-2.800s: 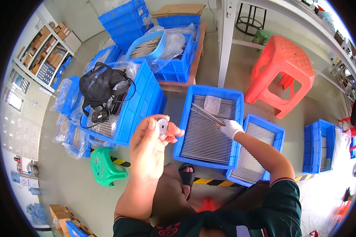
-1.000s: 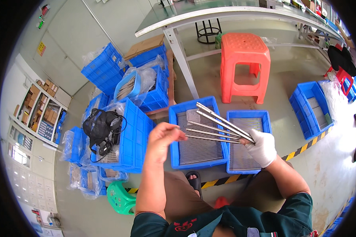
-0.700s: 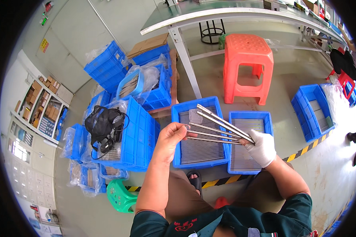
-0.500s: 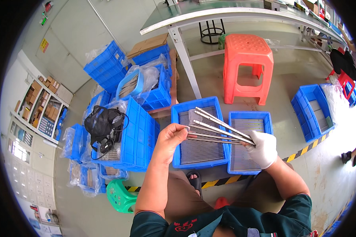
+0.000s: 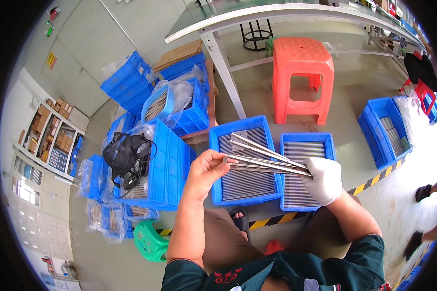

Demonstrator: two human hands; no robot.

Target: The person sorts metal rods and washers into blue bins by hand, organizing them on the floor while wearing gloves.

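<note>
My right hand (image 5: 324, 181), in a white glove, is closed around one end of several thin metal rods (image 5: 272, 161). The rods point left and fan out slightly over two blue bins. My bare left hand (image 5: 205, 173) pinches the free end of one of the lower rods between thumb and fingers. Under the rods, the left blue bin (image 5: 247, 199) holds rows of similar rods and a small clear plastic piece. Beside it, partly behind my gloved hand, the right blue bin (image 5: 307, 136) also has rods lying in rows.
Stacked blue crates (image 5: 167, 165) with a black bag (image 5: 126, 154) on top stand at left, near a green stool (image 5: 148, 241). A red stool (image 5: 303, 72) stands ahead, by a long workbench (image 5: 277, 11). Another blue bin (image 5: 384, 131) is at right, near a passer-by's feet (image 5: 424, 193).
The rods in my right hand are less spread than before, and their upper free ends sit further left. My left hand stays at the rod ends. More of the passer-by's feet shows at right.
</note>
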